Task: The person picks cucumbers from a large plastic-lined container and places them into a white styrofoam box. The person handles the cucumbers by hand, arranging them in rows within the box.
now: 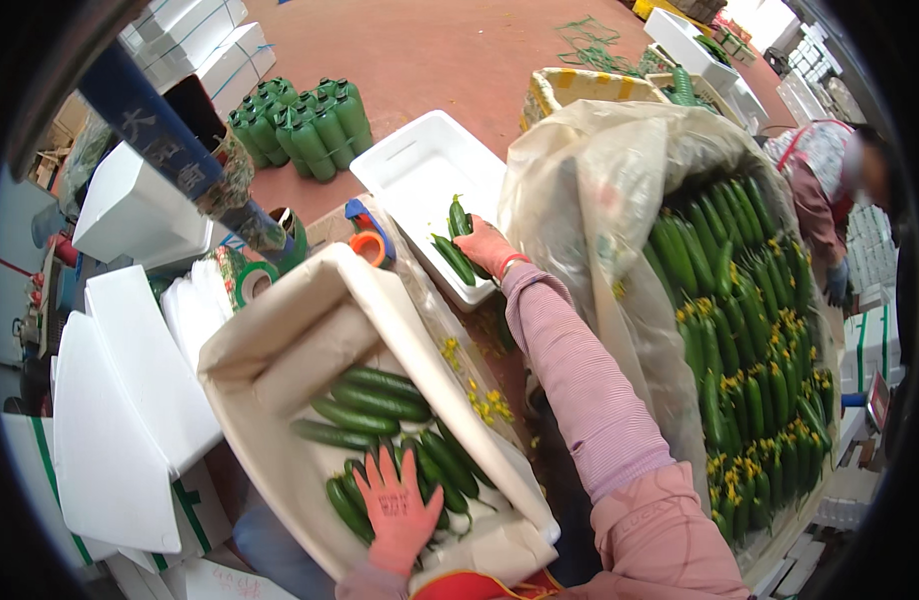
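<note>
My right hand [486, 246], in a pink glove, reaches into the near end of a white foam box [399, 161] and grips a cucumber [459, 217]. Another cucumber [453, 259] lies right beside it under the fingers. Spread flat, my left hand [396, 504] in a pink glove with dark fingertips rests on cucumbers in a foam box lined with beige paper [272, 420]. More cucumbers [381, 401] lie side by side above that hand. On the right, a large plastic-lined container [602, 225] holds rows of cucumbers [756, 315] with yellow flowers.
A tape dispenser [369, 238] sits between the boxes. Bundled green bottles [309, 131] stand on the red floor. A blue post [167, 142] rises at the left, near white foam lids [114, 420]. Another person [819, 180] bends beyond the large container. Green strapping [594, 45] lies farther back.
</note>
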`<action>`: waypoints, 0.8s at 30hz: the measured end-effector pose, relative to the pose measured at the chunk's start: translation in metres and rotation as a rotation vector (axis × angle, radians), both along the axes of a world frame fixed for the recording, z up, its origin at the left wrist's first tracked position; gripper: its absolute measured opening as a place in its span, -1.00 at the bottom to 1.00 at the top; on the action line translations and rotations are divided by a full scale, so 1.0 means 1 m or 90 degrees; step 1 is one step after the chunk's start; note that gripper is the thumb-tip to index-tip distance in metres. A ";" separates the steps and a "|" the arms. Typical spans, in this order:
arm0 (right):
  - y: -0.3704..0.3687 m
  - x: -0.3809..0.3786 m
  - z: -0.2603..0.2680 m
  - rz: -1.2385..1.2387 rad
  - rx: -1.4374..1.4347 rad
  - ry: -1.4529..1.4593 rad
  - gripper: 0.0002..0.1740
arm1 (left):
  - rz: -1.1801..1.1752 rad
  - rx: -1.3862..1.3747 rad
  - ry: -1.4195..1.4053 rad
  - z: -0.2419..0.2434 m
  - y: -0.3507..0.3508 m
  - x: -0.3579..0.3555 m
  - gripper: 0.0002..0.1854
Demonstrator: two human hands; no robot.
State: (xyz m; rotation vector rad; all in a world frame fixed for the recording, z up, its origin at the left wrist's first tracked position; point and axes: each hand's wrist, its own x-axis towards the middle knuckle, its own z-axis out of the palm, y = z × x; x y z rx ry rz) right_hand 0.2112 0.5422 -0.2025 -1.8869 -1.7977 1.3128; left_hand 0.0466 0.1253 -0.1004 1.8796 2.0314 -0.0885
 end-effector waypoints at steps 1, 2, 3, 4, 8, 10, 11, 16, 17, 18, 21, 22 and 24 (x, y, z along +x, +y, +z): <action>0.010 -0.015 -0.009 0.047 0.023 -0.038 -0.30 | 0.009 0.005 -0.016 0.000 -0.003 -0.003 -0.18; 0.022 -0.021 -0.027 0.074 0.019 -0.057 -0.40 | 0.011 -0.014 -0.018 0.003 -0.001 -0.003 -0.17; 0.024 -0.033 -0.040 0.075 0.045 -0.112 -0.47 | 0.017 -0.034 -0.018 0.006 0.000 -0.003 -0.17; 0.033 -0.033 -0.070 0.074 0.056 -0.140 -0.47 | 0.017 -0.058 -0.033 0.007 0.001 -0.004 -0.14; 0.041 -0.021 -0.177 0.176 -0.033 -0.158 -0.48 | 0.013 -0.051 -0.037 0.007 0.010 -0.003 -0.11; 0.037 -0.008 -0.185 0.225 -0.047 -0.151 -0.48 | 0.008 -0.056 -0.031 0.005 0.012 -0.003 -0.12; 0.033 -0.010 -0.173 0.265 -0.045 -0.169 -0.49 | 0.003 -0.052 -0.028 0.004 0.011 -0.005 -0.12; -0.029 -0.056 -0.027 -0.001 0.201 0.095 -0.55 | 0.006 -0.062 0.017 -0.011 -0.001 -0.003 -0.05; -0.045 -0.062 0.053 0.118 0.094 0.121 -0.53 | 0.017 -0.039 0.029 -0.012 -0.007 -0.006 -0.03; -0.069 -0.060 0.068 0.077 0.207 0.188 -0.52 | 0.001 -0.028 0.027 -0.012 -0.006 -0.005 -0.02; -0.140 -0.032 0.164 0.197 0.283 0.166 -0.49 | 0.016 -0.005 0.015 -0.019 -0.007 -0.009 -0.03; -0.166 -0.009 0.202 0.226 0.303 0.111 -0.48 | 0.009 0.005 0.026 -0.018 -0.007 -0.008 -0.05; -0.222 0.057 0.247 0.197 0.373 0.047 -0.47 | -0.009 -0.006 0.031 -0.020 -0.001 -0.009 -0.09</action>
